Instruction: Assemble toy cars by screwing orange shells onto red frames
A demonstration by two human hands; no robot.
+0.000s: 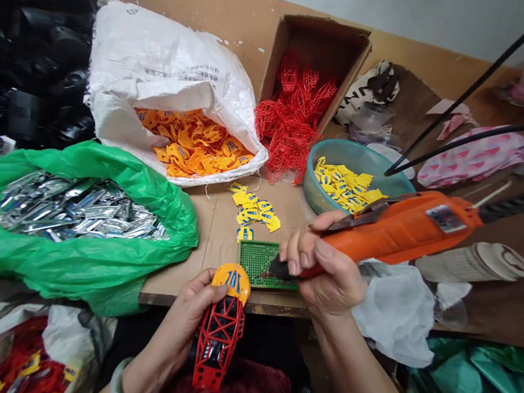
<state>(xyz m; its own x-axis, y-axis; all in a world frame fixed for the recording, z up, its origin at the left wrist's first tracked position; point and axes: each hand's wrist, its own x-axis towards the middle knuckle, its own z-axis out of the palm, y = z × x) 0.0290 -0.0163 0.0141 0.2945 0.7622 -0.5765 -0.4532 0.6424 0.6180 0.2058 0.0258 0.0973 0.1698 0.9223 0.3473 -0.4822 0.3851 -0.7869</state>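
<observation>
My left hand grips a toy vehicle body with a red lattice frame, dark parts inside and a round orange piece at its top end. The thumb presses on the orange piece. In my right hand is an orange electric screwdriver, its dark tip pointing left and down. That tip is over a green gridded tray holding small screws. Whether a screw sits on the tip I cannot make out. The toy is apart from the screwdriver, just left of and below the tray.
A green bag of silvery parts lies left. Behind it, a white sack holds orange pieces. A cardboard box spills red frames. Yellow pieces lie near a teal basin. Black cables hang right.
</observation>
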